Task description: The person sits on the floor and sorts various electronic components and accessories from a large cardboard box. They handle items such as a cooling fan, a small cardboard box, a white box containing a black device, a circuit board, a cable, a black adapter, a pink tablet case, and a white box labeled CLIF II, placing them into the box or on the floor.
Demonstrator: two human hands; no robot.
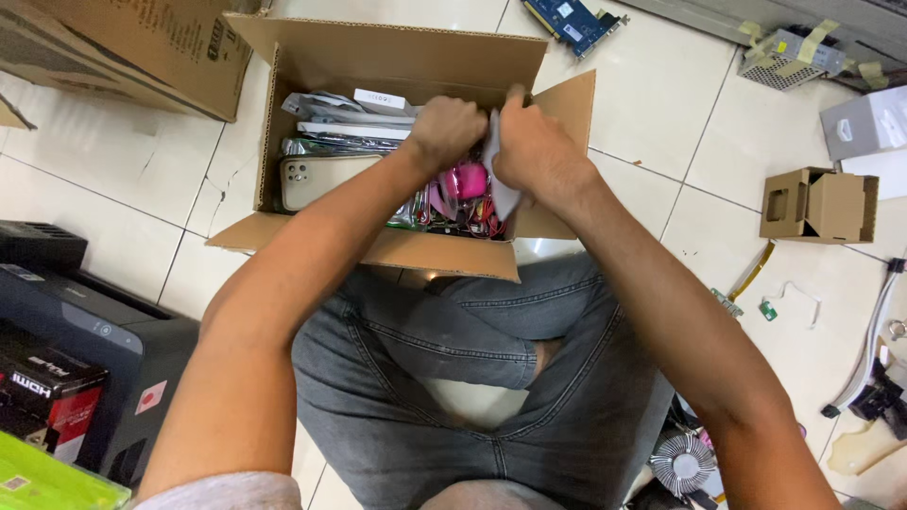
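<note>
An open cardboard box (pixel 283 104) sits on the tiled floor in front of my crossed legs. Inside lie silvery anti-static bags (pixel 331 144), white flat packets, a pale phone-like device (pixel 316 179) and pink parts (pixel 468 179). My left hand (pixel 444 127) and my right hand (pixel 534 151) reach into the box's right side. Both are closed on a grey-white bag (pixel 501 194) held upright between them, above the pink parts.
A black computer case (pixel 85 331) stands at left, with a red-black box and a green box by it. A second cardboard box (pixel 142 47) lies behind. At right are a small cardboard box (pixel 817 203), a blue circuit card (pixel 572 21), cables and a cooler fan (pixel 682 465).
</note>
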